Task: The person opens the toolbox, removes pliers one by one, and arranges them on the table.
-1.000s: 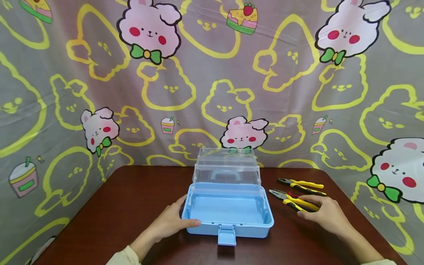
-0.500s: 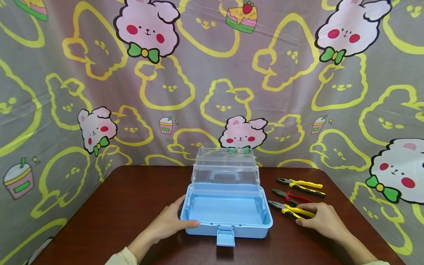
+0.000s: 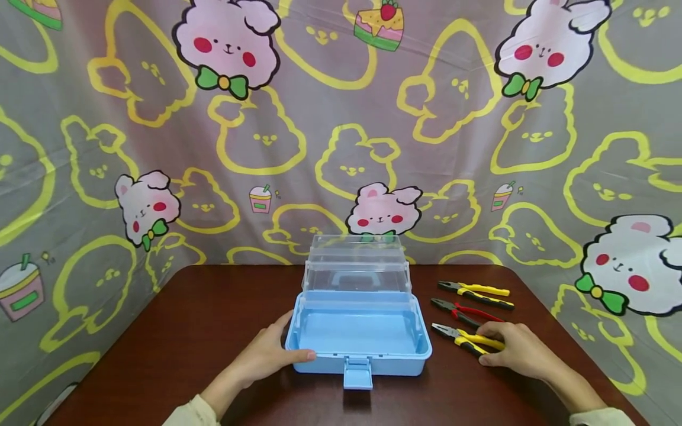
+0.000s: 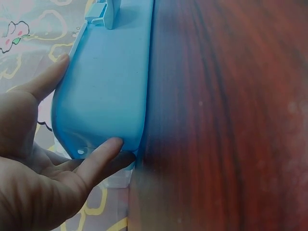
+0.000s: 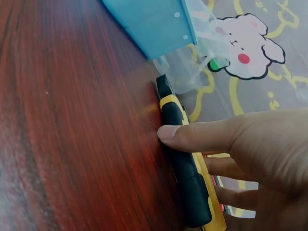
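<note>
A light blue toolbox (image 3: 357, 334) stands on the table with its clear lid (image 3: 356, 266) raised at the back and its front latch (image 3: 358, 374) hanging down. My left hand (image 3: 266, 354) grips its left end, the thumb over the front rim and fingers along the side wall, also seen in the left wrist view. To the right of the box, my right hand (image 3: 514, 348) holds yellow-and-black pliers (image 3: 459, 336) by the handles, thumb on the black grip (image 5: 180, 144) in the right wrist view. The pliers lie low at the tabletop, their jaws pointing towards the box.
Behind the held pair lie red-and-black pliers (image 3: 453, 307), partly covered by the right hand, and another yellow-and-black pair of pliers (image 3: 471, 291). A patterned curtain (image 3: 341, 130) rises behind the dark wooden table (image 3: 213, 307).
My right hand has drawn the held pliers towards the front, away from the red-handled pair, which shows more now. The left hand stays on the toolbox. The head view has shifted slightly.
</note>
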`<action>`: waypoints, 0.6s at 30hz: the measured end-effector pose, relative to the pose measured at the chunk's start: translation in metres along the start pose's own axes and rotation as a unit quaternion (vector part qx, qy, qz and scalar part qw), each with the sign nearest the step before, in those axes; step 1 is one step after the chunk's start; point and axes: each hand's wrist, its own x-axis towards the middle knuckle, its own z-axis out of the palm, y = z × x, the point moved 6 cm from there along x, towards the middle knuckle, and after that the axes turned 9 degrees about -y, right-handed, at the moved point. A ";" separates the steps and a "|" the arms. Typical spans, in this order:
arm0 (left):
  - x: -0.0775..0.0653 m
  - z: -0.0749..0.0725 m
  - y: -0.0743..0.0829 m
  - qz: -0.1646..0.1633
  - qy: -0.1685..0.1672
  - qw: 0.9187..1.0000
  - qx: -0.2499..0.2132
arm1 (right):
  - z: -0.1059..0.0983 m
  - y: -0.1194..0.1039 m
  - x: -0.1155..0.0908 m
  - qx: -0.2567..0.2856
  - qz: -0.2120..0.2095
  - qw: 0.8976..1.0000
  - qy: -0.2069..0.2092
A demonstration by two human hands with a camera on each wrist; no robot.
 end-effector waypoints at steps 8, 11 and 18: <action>-0.003 -0.002 -0.006 -0.006 0.000 1.000 -0.005 | 0.001 -0.003 0.007 0.007 -0.005 1.000 -0.009; -0.003 -0.004 -0.006 -0.006 0.003 1.000 0.001 | 0.000 -0.005 0.010 0.004 -0.010 1.000 -0.005; -0.003 -0.006 -0.004 0.000 -0.005 0.999 0.046 | 0.004 -0.006 0.009 -0.029 -0.053 0.998 0.000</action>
